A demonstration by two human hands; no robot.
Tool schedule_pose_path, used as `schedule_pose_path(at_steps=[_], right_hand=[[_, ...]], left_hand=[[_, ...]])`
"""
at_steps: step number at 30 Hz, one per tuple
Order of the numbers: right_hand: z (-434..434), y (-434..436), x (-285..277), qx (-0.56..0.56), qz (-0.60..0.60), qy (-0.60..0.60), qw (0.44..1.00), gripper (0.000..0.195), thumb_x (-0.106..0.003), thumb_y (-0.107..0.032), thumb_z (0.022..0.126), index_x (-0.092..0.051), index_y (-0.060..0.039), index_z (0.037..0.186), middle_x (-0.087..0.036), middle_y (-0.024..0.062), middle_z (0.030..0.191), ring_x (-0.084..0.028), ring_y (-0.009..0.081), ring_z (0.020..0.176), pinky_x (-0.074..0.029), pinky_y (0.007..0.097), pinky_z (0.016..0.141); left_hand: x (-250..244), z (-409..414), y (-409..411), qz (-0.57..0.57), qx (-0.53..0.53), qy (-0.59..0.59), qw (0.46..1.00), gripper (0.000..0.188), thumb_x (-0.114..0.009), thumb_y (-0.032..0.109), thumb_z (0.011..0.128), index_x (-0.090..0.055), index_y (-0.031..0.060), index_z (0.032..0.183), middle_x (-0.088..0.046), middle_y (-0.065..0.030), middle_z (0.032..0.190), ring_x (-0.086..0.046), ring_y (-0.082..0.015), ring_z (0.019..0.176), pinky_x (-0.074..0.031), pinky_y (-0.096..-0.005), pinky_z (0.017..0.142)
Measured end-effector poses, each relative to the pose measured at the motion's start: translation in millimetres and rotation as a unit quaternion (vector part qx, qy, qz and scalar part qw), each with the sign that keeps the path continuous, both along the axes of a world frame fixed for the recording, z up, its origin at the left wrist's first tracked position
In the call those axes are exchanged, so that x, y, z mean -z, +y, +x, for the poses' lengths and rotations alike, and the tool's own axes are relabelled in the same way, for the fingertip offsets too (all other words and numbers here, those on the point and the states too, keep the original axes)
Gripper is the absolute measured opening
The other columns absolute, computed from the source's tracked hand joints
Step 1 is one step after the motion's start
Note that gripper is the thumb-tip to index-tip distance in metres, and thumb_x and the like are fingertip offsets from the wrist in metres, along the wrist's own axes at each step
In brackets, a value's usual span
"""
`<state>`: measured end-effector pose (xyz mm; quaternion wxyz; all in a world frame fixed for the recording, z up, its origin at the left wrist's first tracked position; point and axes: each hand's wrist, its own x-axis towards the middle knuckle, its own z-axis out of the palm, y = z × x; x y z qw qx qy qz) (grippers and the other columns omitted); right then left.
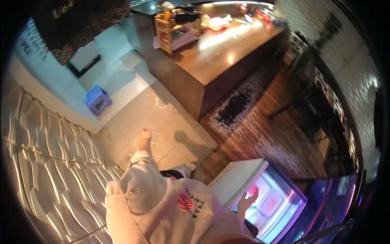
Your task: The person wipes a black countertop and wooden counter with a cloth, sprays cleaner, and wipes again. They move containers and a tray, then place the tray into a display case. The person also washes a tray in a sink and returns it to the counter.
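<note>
My left hand (145, 134) reaches out over the beige tiled floor (170, 140). It is small and blurred, its fingers seem drawn together, and I cannot make out anything in it. My right hand (247, 202) is at the side of a lit glass display case (281, 213), its fingers apart and slightly curled, with nothing visible in its grasp. Whether it touches the case is unclear. Inside the case, pale trays (269, 202) show reddish contents under pink and white light. A white panel (237, 177) forms the near side of the case. My beige shirt (146, 210) bears a red emblem and writing.
A wooden counter (189, 65) stands ahead, holding a small wooden rack (166, 35) and various items. A blue plastic stool (99, 99) sits by the left wall. A black-and-white rug (236, 106) covers part of the wood floor, near dark chairs (304, 67). Wavy panelling (58, 164) runs along the left.
</note>
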<state>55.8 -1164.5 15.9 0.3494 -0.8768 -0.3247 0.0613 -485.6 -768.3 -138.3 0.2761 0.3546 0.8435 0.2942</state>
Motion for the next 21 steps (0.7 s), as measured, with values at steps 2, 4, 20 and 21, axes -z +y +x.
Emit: schedule_pose_path(at_steps=[2, 4, 20, 21], right_hand=[[-26.3, 83.3, 34.5, -0.104, -0.018, 0.105, 0.989, 0.072, -0.064, -0.002, 0.08, -0.034, -0.0082, 0.146, -0.044, 0.0148, 0.14, -0.048, 0.0293, 0.124, -0.047, 0.0442, 0.094], [-44.0, 122.8, 70.1, -0.125, -0.082, 0.165, 0.975, 0.067, -0.064, -0.004, 0.082, -0.039, -0.0096, 0.144, -0.053, 0.0144, 0.132, -0.055, 0.0264, 0.115, -0.049, 0.0385, 0.091], [-382.1, 561.1, 109.8, -0.55, -0.502, 0.117, 0.657, 0.037, -0.067, -0.035, 0.086, -0.07, -0.0099, 0.112, -0.073, 0.0097, 0.103, -0.07, 0.0232, 0.089, -0.055, 0.036, 0.08], [-397.8, 593.1, 93.1, -0.557, -0.455, 0.115, 0.685, 0.036, -0.067, -0.034, 0.085, -0.07, -0.0086, 0.11, -0.073, 0.0109, 0.102, -0.07, 0.0239, 0.09, -0.055, 0.0366, 0.08]], left_hand=[[10.3, -167.9, -84.0, -0.081, 0.043, 0.066, 0.994, 0.059, -0.056, 0.052, 0.088, -0.063, 0.0002, 0.117, -0.066, -0.0257, 0.111, -0.063, -0.0399, 0.109, -0.05, -0.0456, 0.091], [3.4, -173.4, -154.8, -0.255, 0.169, 0.141, 0.942, 0.055, -0.056, 0.049, 0.088, -0.062, 0.0055, 0.122, -0.065, -0.0213, 0.118, -0.062, -0.0378, 0.111, -0.05, -0.0454, 0.093], [1.1, -314.4, -42.3, -0.304, 0.256, 0.085, 0.913, 0.054, -0.056, 0.049, 0.086, -0.065, 0.0059, 0.117, -0.066, -0.0201, 0.118, -0.061, -0.0339, 0.114, -0.048, -0.0447, 0.096], [-13.0, -320.5, 16.7, -0.177, 0.138, -0.023, 0.974, 0.049, -0.058, 0.046, 0.088, -0.066, 0.0045, 0.114, -0.069, -0.0172, 0.108, -0.067, -0.0301, 0.098, -0.052, -0.0414, 0.084]])
